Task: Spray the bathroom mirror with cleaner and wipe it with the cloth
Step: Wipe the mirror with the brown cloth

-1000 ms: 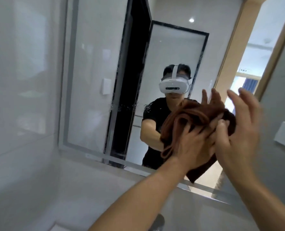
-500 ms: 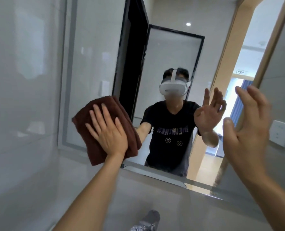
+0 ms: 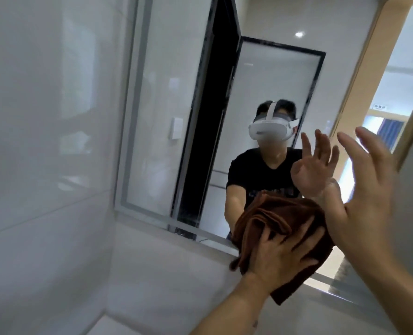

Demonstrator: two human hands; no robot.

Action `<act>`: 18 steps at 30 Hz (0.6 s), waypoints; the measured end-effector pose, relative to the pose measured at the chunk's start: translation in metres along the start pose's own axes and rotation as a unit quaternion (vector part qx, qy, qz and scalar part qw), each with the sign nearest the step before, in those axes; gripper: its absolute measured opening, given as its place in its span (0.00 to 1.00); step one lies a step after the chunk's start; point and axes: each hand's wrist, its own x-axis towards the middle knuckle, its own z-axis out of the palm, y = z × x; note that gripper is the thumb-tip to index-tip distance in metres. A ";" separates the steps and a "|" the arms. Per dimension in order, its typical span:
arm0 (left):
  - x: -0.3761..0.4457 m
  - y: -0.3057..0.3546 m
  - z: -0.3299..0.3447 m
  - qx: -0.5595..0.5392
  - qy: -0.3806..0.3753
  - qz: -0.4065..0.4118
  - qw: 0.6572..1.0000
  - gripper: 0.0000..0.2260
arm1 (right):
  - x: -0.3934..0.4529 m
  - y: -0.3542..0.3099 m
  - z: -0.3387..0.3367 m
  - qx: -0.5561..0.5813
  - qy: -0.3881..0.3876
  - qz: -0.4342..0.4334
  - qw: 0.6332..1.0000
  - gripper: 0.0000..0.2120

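Observation:
The bathroom mirror (image 3: 166, 122) fills the wall ahead, and a person in a headset shows in its reflection. My left hand (image 3: 282, 259) presses a crumpled brown cloth (image 3: 273, 221) flat against the glass at the mirror's lower edge, fingers spread over it. My right hand (image 3: 367, 197) is raised just to the right of the cloth, palm toward the mirror, fingers apart and holding nothing. No spray bottle is in view.
A white tiled wall (image 3: 43, 165) stands close on the left. Below the mirror runs a pale ledge (image 3: 152, 250). A wooden door frame (image 3: 360, 76) shows in the reflection at the right.
My left hand has swept the cloth from the mirror's left side down and right to its lower edge. The right hand stays raised and open.

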 end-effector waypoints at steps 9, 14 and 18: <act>-0.099 -0.144 -0.021 0.063 -0.014 -0.092 0.994 0.30 | -0.008 -0.016 0.047 0.006 -0.015 -0.029 0.999 0.29; -0.136 -0.237 -0.054 0.070 0.009 -0.235 0.970 0.29 | -0.013 -0.018 0.076 0.043 -0.049 -0.109 0.992 0.22; -0.143 -0.282 -0.074 0.074 0.010 -0.267 0.961 0.27 | -0.016 -0.034 0.080 0.015 -0.050 -0.075 0.996 0.25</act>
